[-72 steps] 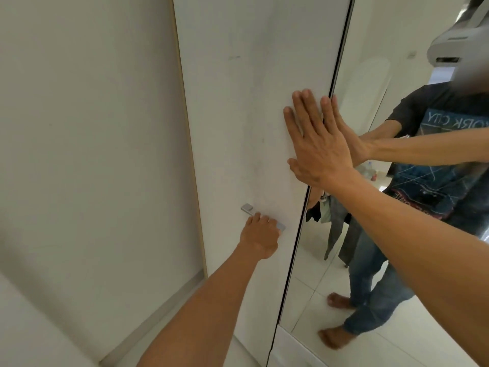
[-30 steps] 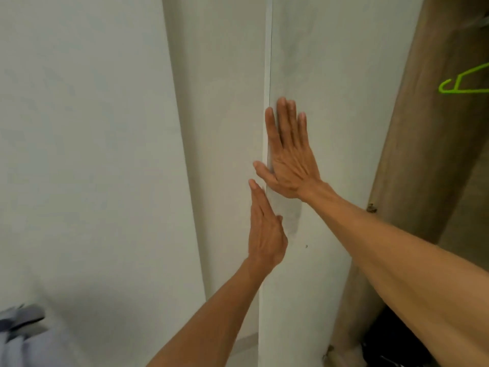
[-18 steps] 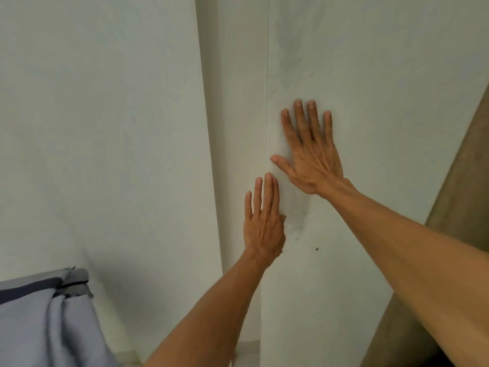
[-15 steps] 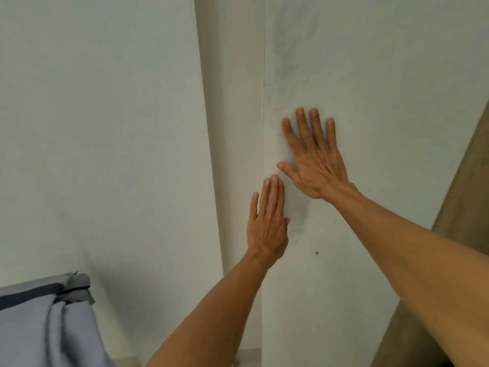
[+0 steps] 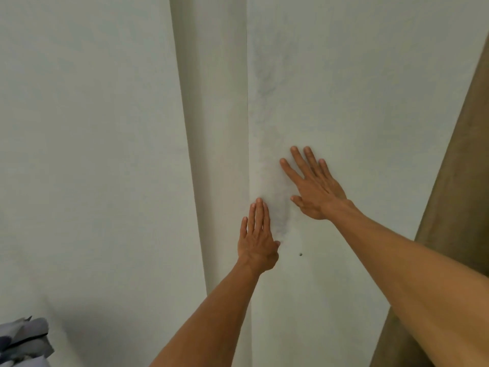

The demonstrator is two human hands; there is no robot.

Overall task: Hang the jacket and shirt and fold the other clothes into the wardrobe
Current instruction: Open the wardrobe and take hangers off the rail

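Observation:
A white wardrobe door panel [image 5: 357, 107] fills the right half of the head view, with a dark smudge near its left edge. My right hand [image 5: 315, 186] lies flat on it, fingers spread, holding nothing. My left hand [image 5: 256, 239] rests flat along the panel's left edge, fingers straight and together, also holding nothing. A narrow white panel [image 5: 217, 128] sits just left of that edge. A brown wooden wardrobe side [image 5: 455, 181] shows at the far right. The jacket, shirt and hangers are out of view.
A plain white wall [image 5: 84, 154] covers the left half. Grey cloth [image 5: 23, 340] bunches in the bottom left corner. A small dark screw [image 5: 300, 254] sits in the door below my right hand.
The view has tilted up and left, so the grey cloth has sunk toward the corner. Both hands stay flat on the white door, lower in the frame than before.

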